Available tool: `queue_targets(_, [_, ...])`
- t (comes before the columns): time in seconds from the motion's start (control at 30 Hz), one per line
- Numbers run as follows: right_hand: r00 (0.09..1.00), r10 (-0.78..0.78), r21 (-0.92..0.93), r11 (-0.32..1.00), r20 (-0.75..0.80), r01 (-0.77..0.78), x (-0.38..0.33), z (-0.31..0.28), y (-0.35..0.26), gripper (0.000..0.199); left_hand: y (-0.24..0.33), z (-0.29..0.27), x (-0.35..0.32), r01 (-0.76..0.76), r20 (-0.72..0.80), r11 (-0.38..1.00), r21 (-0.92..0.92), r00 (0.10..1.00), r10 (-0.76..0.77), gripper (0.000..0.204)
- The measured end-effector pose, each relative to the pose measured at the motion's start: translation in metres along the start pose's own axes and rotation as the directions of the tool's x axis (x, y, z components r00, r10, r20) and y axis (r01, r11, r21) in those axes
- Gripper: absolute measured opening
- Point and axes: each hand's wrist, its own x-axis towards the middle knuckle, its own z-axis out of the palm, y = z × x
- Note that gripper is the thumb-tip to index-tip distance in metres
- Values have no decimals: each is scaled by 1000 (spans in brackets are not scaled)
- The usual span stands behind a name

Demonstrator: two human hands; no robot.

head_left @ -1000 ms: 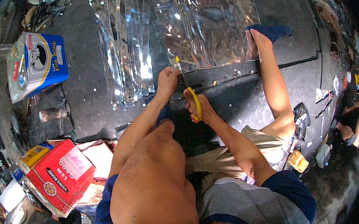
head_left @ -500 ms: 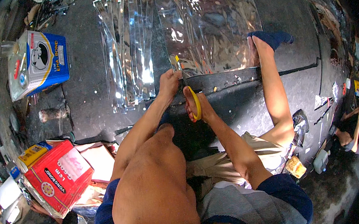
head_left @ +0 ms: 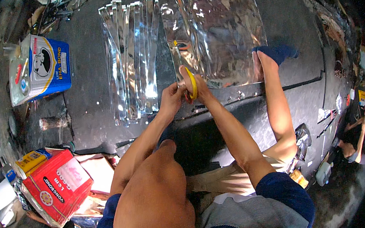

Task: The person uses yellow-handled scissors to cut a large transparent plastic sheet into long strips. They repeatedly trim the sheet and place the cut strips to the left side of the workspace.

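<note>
While the silver sheet (head_left: pixel 228 38) lies spread out in front of you on the black mat (head_left: pixel 86 48), both your hands come together at its near left corner. Your left hand (head_left: pixel 172 98) has thumb and fingers pinched tight on that corner, with no gap showing between the fingertips. Your right hand (head_left: pixel 201 90), just beside the left, is wrapped around the yellow handles of the scissors (head_left: pixel 194 84); the blades point away from you along the sheet's left edge — how far apart they stand, you cannot tell from this view.

The sheet's far edge carries a pale border, and its surface is rippled, with a longer crease running inward from the far side near the left. Its near edge runs fairly straight toward your right foot (head_left: pixel 276 53), which overlaps the sheet's right edge close to the near corner.

To the left of the sheet, a narrow band of mat separates it from a row of silver strips (head_left: pixel 144 38), so your left hand has little room sideways before meeting them. On the near side there is more space: mat shows between the sheet and your body, crossed by a dark seam (head_left: pixel 277 87). Well left of the sheet, beyond the strips, stand a blue-and-white can (head_left: pixel 55 63) and, nearer you, a red box (head_left: pixel 60 180) — both well apart from your hands.
</note>
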Motion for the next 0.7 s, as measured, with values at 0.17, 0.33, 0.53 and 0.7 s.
queue_targets(0.17, [999,-18,6,1000,43,18,31,-10,-19,96,13,3,-4,31,-43,986,162,999,-25,20])
queue_targets(0.33, [999,-31,9,999,39,31,50,-7,-23,99,11,-2,3,76,-50,992,102,996,-71,19])
queue_targets(0.53, [999,32,-156,987,10,-30,49,-7,-13,97,-1,-1,-8,121,-59,990,73,991,-117,21])
queue_targets(0.7, [982,-170,-19,985,-87,169,41,-6,-18,94,-6,-1,-7,53,-45,998,32,998,-52,19])
